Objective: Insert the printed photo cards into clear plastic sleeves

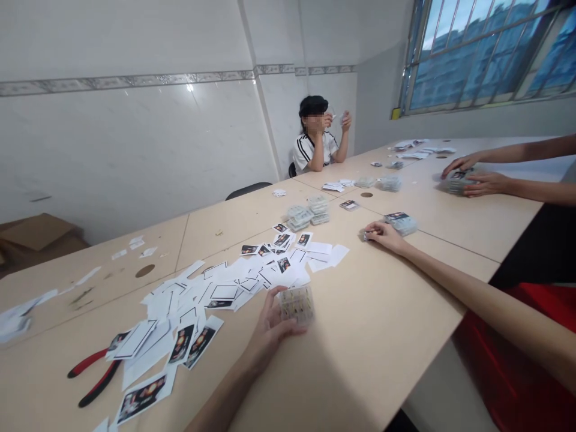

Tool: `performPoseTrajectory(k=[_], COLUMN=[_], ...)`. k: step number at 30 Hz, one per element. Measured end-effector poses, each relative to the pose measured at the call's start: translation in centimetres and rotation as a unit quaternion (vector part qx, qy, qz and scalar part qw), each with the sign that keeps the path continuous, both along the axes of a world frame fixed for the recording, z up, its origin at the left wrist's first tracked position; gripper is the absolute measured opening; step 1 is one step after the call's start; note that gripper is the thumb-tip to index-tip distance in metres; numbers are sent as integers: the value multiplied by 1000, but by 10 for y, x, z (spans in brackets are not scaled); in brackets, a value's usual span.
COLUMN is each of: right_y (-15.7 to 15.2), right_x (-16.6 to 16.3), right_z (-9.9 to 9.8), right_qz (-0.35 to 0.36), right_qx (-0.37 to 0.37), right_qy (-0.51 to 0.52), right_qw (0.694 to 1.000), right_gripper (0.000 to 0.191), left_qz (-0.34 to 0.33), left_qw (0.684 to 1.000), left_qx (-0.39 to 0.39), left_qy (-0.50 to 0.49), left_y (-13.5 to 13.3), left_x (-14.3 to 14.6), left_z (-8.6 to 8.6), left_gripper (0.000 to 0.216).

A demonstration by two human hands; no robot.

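Observation:
My left hand (270, 330) grips a clear plastic blister tray (296, 305) with small gold-coloured items inside, just above the table's near part. My right hand (384, 235) lies farther along the table, its fingertips curled on a small clear packet (366, 235). Beside that hand sits a stack of clear packs (401, 224) topped by a dark printed card. Between my hands, white paper offcuts and printed cards (225, 288) lie scattered, and more clear packs (306, 213) stand piled beyond them.
Red-and-black handled pliers (94, 375) lie left of the papers. At right, a co-worker's hands (463, 179) cup a clear stack. A seated person (317, 135) holds something up at the far end. Cardboard (38, 234) stands at left, and a red object (508, 354) lies below the table.

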State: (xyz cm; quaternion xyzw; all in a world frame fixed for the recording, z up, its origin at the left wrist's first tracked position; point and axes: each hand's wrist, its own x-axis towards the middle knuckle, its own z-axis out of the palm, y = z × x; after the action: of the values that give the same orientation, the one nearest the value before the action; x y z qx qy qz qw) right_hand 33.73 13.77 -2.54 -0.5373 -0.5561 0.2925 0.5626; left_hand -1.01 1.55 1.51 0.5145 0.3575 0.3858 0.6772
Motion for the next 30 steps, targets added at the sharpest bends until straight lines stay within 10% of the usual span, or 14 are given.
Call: performPoseTrajectory(k=[16, 24, 30], right_y=[6, -4, -1], right_x=[39, 69, 105], right_z=[-6, 38, 2], right_qz=[-45, -113, -138], right_qx=[-7, 131, 21], right_qy=[-112, -105, -304], right_qw=[993, 979, 942], right_gripper=[24, 93, 121], left_qz=[-17, -21, -16], left_qw=[1000, 1000, 1000], left_qx=[-4, -7, -8], left_qy=[-4, -8, -8], left_y=[2, 2, 2], left_x=[-3, -3, -3], left_z=[-4, -2, -4], left_gripper=[48, 48, 51])
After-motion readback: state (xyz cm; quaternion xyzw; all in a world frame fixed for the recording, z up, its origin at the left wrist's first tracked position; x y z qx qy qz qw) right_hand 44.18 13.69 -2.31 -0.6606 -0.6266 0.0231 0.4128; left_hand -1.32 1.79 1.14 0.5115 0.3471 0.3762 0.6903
